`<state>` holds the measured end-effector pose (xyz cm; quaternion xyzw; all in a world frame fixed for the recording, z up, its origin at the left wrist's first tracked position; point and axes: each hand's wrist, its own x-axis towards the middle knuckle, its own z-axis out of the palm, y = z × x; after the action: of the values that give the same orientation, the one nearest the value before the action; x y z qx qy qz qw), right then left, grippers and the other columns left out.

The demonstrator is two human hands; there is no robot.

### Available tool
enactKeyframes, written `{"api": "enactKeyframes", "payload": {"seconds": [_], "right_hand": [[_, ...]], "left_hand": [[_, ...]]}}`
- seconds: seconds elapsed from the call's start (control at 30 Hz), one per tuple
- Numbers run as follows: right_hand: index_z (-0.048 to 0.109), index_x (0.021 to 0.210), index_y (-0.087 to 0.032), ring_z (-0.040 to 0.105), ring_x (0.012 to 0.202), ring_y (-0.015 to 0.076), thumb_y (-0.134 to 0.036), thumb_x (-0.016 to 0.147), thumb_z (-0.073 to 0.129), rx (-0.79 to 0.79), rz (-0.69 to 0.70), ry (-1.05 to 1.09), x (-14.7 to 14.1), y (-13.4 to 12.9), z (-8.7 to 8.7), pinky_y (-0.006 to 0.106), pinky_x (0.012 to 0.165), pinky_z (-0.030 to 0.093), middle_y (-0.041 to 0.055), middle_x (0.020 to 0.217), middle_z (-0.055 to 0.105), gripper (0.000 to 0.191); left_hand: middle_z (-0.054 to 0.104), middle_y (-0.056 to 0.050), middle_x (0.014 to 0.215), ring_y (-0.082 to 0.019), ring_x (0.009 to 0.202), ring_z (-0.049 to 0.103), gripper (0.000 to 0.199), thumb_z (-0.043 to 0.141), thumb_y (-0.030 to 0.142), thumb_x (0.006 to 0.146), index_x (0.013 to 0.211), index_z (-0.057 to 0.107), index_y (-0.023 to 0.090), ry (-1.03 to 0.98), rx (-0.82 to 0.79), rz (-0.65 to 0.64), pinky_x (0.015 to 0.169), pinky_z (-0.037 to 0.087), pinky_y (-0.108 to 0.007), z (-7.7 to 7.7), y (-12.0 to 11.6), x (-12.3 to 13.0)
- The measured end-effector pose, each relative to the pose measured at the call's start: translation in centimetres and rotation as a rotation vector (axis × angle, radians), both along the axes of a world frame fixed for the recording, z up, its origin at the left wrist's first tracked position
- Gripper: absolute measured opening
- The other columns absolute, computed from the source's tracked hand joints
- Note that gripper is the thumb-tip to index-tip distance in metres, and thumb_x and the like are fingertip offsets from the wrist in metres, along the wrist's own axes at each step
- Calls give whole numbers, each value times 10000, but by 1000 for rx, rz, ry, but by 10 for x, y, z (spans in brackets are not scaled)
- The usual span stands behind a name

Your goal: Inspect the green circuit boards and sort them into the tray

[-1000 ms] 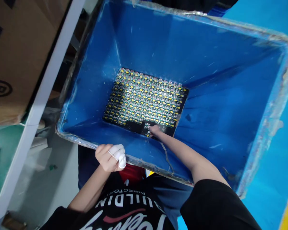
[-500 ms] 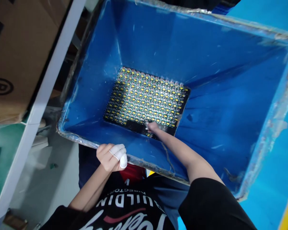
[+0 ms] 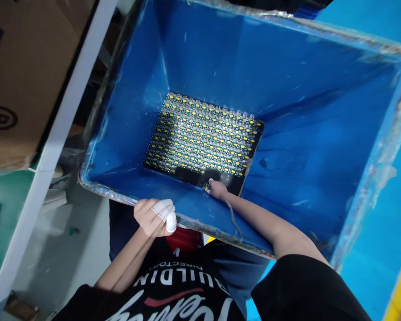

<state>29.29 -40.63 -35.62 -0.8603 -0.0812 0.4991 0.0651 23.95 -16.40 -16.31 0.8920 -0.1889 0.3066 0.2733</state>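
Scuffed blue plastic made up the deep, rectangular tub [image 3: 307,125] in front of me, its walls smooth, sloping inward and marked with pale scratches, its rim [image 3: 200,226] rough, battered and patched with crinkled, shiny material. A thin, crooked grey strand [image 3: 233,218] ran up the inner wall nearest me. To my left stood a brown cardboard box [image 3: 23,71] printed with a circled R, with a straight white bar [image 3: 50,151] beside it and a green surface [image 3: 6,214] below; on my right arm was a black cloth sleeve [image 3: 300,290]. My left hand [image 3: 154,217] was closed on the tub's near rim, fingers bent, white covers [image 3: 163,208] over some of the fingertips. My right hand [image 3: 218,189] reached down to the floor of the tub, its fingers partly curled, one tip also covered in white, beside a small loose circuit board [image 3: 206,187] with a yellow block on it; I could not tell whether the fingers pinched that board or only touched it. It sat at the near edge of a flat black rectangular sheet [image 3: 187,174], on the tub's bottom. Over most of this sheet spread small green-and-silver circuit boards [image 3: 203,138] in close, slanting rows, their yellow blocks repeating evenly, with a plain dark strip along the side nearest me.
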Motion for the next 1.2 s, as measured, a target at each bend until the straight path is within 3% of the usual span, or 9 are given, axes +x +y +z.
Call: {"api": "enactKeyframes", "payload": {"seconds": [0.23, 0.43, 0.53, 0.97, 1.2], "right_hand": [[553, 1188, -172, 587, 1036, 204, -330, 919, 543, 42, -47, -32, 4, -3, 6, 419, 881, 502, 82, 1205, 576, 312], [597, 1086, -132, 627, 919, 181, -380, 907, 556, -141, -174, 80, 3, 8, 1, 365, 795, 534, 74, 1062, 630, 309], [593, 1095, -137, 623, 931, 181, -384, 908, 554, -178, -196, 113, 0, 16, -1, 377, 803, 532, 74, 1081, 625, 312], [597, 1088, -143, 624, 933, 180, -399, 910, 547, -211, -193, 100, 1, 24, 4, 377, 805, 532, 73, 1081, 629, 317], [573, 1148, -148, 601, 1011, 206, -393, 904, 555, -229, -122, -34, 13, 21, 5, 415, 855, 513, 89, 1167, 596, 347]], "left_hand": [[687, -47, 645, -125, 494, 555, 188, 484, 188, 858, 706, 593, 170, 5, 1, 3, 514, 320, -265, 1, -1, 0], [683, -41, 621, -127, 483, 540, 203, 481, 202, 863, 695, 591, 174, -4, -5, 11, 505, 311, -266, 0, -1, 1], [683, -35, 624, -124, 482, 545, 209, 477, 202, 865, 691, 589, 178, 7, 1, 12, 508, 314, -268, 1, -1, 1], [681, -38, 621, -127, 488, 562, 212, 472, 201, 872, 696, 589, 176, 4, -5, 17, 506, 311, -269, 1, -2, 1], [678, -34, 618, -126, 485, 559, 194, 486, 198, 862, 696, 584, 179, -10, -13, 16, 506, 306, -267, -1, -1, 0]]}}
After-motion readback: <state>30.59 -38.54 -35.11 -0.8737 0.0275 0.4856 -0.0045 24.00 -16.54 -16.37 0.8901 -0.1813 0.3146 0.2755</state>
